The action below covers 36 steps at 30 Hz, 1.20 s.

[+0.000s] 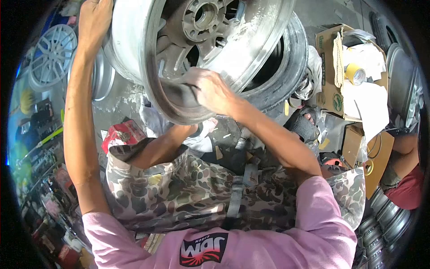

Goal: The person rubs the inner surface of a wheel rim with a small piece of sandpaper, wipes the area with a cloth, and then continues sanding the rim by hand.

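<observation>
I have the worn wheel rim tilted at the top of my view, in front of the knees and above the floor's litter, its hollow barrel facing me. My left hand is curled at the rim's far left side, but the fingertips are hidden, so I cannot tell whether it grips. My right hand reaches inside the barrel, fingers bent against the lower inner wall; a dark grey blur lies beneath them, and I cannot tell if they hold anything. Behind the rim, to the right, lies a tyre; beyond that stands a cardboard box, with a yellow tape roll on the papers inside.
</observation>
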{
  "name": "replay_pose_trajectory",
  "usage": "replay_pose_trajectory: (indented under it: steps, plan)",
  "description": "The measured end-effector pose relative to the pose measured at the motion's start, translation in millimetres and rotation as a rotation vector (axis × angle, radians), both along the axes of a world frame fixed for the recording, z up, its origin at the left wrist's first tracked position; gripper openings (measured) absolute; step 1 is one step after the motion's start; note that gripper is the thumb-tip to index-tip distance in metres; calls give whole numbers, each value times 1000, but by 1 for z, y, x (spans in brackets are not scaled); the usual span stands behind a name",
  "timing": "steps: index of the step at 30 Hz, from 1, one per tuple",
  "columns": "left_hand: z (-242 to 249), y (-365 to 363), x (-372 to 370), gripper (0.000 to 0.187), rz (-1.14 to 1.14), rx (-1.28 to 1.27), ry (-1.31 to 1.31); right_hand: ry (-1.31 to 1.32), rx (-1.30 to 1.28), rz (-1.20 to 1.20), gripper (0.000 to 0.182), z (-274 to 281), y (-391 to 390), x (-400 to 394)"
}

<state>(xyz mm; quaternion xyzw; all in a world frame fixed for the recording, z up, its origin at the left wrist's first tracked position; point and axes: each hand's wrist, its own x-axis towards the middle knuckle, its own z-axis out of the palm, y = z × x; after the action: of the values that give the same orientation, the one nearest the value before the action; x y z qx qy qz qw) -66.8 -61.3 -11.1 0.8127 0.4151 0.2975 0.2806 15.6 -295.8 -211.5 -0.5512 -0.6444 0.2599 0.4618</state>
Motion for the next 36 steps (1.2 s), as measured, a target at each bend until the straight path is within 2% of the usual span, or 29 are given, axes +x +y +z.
replay_pose_trajectory:
  steps: [2, 4, 5, 8, 9, 10, 12, 14, 16, 17, 18, 20, 21, 22, 24, 25, 26, 28, 29, 30, 32, 33, 35, 36]
  plan:
    - [-3, 0, 2, 53, -71, 135, -95, -70, 30, -19, 33, -16, 1, 10]
    - [12, -17, 2, 52, -38, 129, 37, -199, -43, -6, 34, -8, 2, 15]
    - [8, -16, 4, 52, -61, 124, -12, -38, -22, 1, 33, -11, 2, 3]
    - [0, -18, 5, 52, -80, 128, -60, 64, -33, -41, 33, 13, -8, -12]
    - [0, -20, 5, 52, -84, 144, -73, 24, 61, -78, 26, 4, -8, -9]
    - [2, -19, 6, 52, -87, 170, -93, 19, 72, -75, 26, -4, -8, 2]
    - [2, -8, 2, 52, -73, 92, -66, -205, -80, -53, 21, -4, -14, 20]
    - [-2, 7, -2, 52, -56, 68, -27, -217, -30, -62, 16, 10, -19, 8]
    - [1, 1, -2, 52, -22, 55, 17, -20, 73, -63, 17, 26, -21, -3]
    - [-3, -8, -1, 52, -47, 110, 0, -39, -44, 0, 14, 23, -26, 5]
    - [4, -13, 4, 52, -71, 192, -37, -50, -30, -2, 14, 19, -22, 12]
    - [12, -11, 5, 53, -22, 179, 38, -183, -81, -101, 13, -1, -21, 13]
    - [12, -22, 6, 55, -26, 132, 5, -191, 114, -135, 13, -10, -18, 6]
    - [16, -16, 1, 55, -27, 123, 3, -193, 105, -135, 13, 1, -23, 6]
    - [29, 7, -18, 55, -239, -191, 108, -233, 47, 11, 14, 22, -30, 1]
    - [3, 3, -2, 54, 59, -83, 1, -39, 11, -53, 13, 8, -24, 0]
    - [-2, 2, -1, 54, 60, -70, -7, -47, 25, -52, 13, -3, -19, 9]
    - [2, -16, 5, 54, -26, 94, -78, -359, -86, -131, 12, -21, -18, 27]
    - [0, -16, 10, 53, -86, 134, -143, -337, -63, -90, 19, -37, -15, 24]
    - [-21, 34, -9, 52, -94, -5, -209, -342, -64, -91, 19, -25, -17, 15]
    - [-63, 132, -46, 51, -78, -277, -352, -76, 119, -93, 18, 16, -21, -1]
    - [-36, 89, -37, 51, -99, -226, -193, -79, -50, -5, 17, 28, -27, 5]
    - [29, -11, -13, 49, -154, -98, 117, -168, -20, -36, 19, -14, -30, 16]
    - [20, -6, -7, 49, -155, -90, 112, -266, 23, -70, 21, -23, -24, 27]
